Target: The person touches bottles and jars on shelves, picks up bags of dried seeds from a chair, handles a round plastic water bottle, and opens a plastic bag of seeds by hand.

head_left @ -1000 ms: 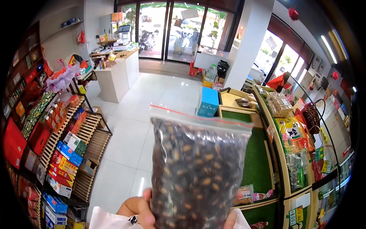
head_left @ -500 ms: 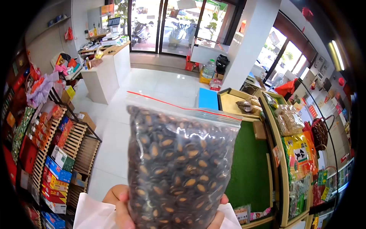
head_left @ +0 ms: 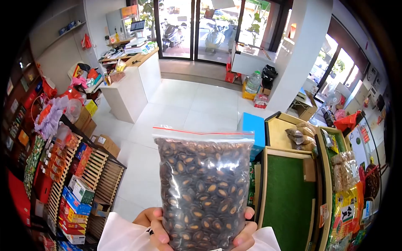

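Note:
A clear zip bag of dark melon seeds (head_left: pixel 205 188) stands upright in front of me, with a red line along its sealed top edge. My left hand (head_left: pixel 155 228) grips its lower left side, thumb in front, a dark ring on one finger. The lower right side is held by my right hand (head_left: pixel 247 234), its fingers bent round the edge. The parts of both hands behind the bag are hidden. White sleeves cover both wrists.
To the right are a display bin lined with green turf (head_left: pixel 289 196), a blue box (head_left: pixel 252 129) and packed goods. A slatted rack (head_left: pixel 90 167) with boxes stands left. Beyond are a white counter (head_left: pixel 130 88) and glass doors (head_left: pixel 217 35).
The bag appears smaller and straighter, farther from the camera, and more of both hands shows. The room has shifted to the right and slightly down in view.

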A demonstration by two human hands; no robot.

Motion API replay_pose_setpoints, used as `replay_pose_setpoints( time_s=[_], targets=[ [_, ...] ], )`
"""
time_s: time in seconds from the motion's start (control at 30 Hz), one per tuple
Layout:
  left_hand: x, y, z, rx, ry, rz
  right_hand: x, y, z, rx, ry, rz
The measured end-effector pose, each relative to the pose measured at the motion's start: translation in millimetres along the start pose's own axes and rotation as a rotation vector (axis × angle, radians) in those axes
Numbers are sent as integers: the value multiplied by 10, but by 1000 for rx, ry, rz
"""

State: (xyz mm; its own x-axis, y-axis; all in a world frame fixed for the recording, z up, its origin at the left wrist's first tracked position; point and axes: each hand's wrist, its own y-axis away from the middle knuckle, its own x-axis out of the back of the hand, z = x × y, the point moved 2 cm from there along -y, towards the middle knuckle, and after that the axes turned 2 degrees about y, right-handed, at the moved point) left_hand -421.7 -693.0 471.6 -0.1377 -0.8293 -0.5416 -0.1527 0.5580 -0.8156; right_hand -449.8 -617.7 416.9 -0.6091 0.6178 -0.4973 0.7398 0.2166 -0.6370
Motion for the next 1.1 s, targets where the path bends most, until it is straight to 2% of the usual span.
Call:
replay_pose_setpoints(
  time_s=[0.07, 0.13, 0.2, 0.23, 0.27, 0.37, 0.67, 0.8, 1.1],
  targets=[
    [29, 61, -539, -452, -443, 333, 58, -174, 159, 19, -10, -9],
    [257, 53, -732, -475, -354, 247, 137, -336, 339, 30, -5, -8],
    [485, 30, -896, -448, -222, 137, 188, -566, 554, 46, -2, -9],
    [564, 20, -959, -263, -184, 224, 224, -671, 654, 54, 1, -9],
    [677, 5, -1070, -163, -129, 235, 244, -792, 756, 66, 5, -7],
    [1015, -125, -1455, -60, -40, 232, 257, -1218, 1066, 99, 17, 1],
    [2019, -385, -2676, 37, 136, 273, 463, -2430, 2186, 152, 51, -5],
    [2260, -448, -3179, 114, 163, 284, 569, -2808, 2539, 162, 55, -4],
    [2760, -537, -3816, 270, 176, 386, 883, -3480, 3103, 173, 51, -10]
  ],
)
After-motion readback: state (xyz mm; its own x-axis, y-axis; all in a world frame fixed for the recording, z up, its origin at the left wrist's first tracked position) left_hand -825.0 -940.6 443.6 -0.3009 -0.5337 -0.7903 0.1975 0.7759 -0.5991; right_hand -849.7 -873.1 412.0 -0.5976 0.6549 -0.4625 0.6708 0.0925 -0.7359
